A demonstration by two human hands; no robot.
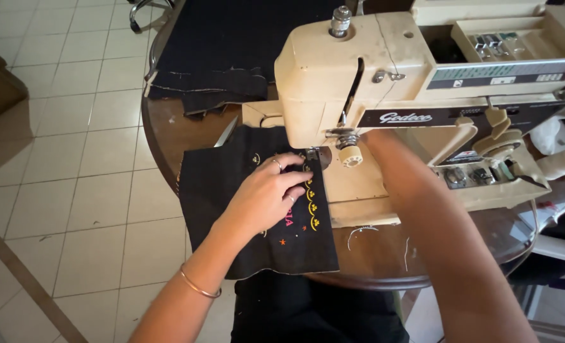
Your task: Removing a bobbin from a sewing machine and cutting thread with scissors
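A pale tiled floor (73, 159) lies left of a round brown table (371, 254) carrying a cream sewing machine (384, 82). The left hand (266, 194) presses flat, fingers spread, on black cloth (231, 171) with yellow and orange embroidery, at the table's left edge beside the needle. The right hand is hidden behind the machine, so its grip cannot be determined.
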